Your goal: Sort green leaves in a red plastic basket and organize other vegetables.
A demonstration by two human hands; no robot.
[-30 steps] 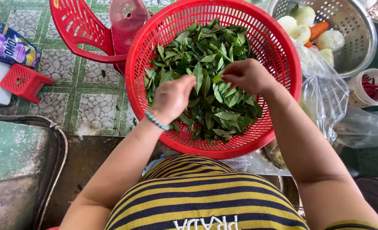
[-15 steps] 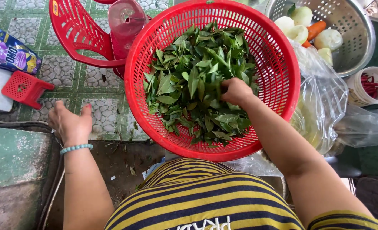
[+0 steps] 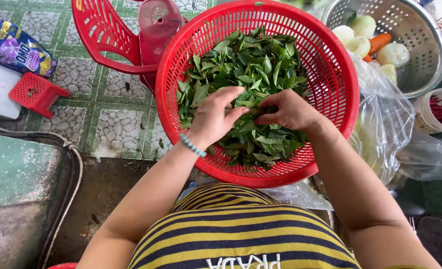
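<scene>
Green-bordered floor tiles (image 3: 116, 124) with a pebble pattern run across the upper left, meeting a worn concrete slab (image 3: 17, 169) and a dark hose (image 3: 74, 164) that curves along its edge. At far left a purple detergent pouch (image 3: 22, 52) lies beside a small red plastic stool (image 3: 37, 93), both set well away from the food. Next comes a red plastic chair (image 3: 101, 35), with a red-tinted jar (image 3: 159, 22) standing against it just behind the red basket (image 3: 330, 124).

That basket sits directly in front of the person, close to the striped shirt (image 3: 241, 229), probably so both arms can reach in without stretching. It is heaped with green leaves (image 3: 251, 65), and both hands meet over the middle of the pile. The left hand (image 3: 216, 117), with a pale blue bead bracelet (image 3: 192, 145) at the wrist, is half curled: thumb and fingertips pinch toward the leaves, gripping a sprig or leaf that I cannot make out clearly. The right hand (image 3: 290, 109) is loosely closed, its fingertips touching the same spot, seemingly holding the other end of that piece.

To the right, a clear plastic bag (image 3: 385, 129) slumps against the basket. Beyond it a metal colander (image 3: 420, 65) holds pale vegetables (image 3: 360, 35) and a carrot (image 3: 380, 42), and a small white tub (image 3: 430, 124) holds red chillies (image 3: 440, 107).
</scene>
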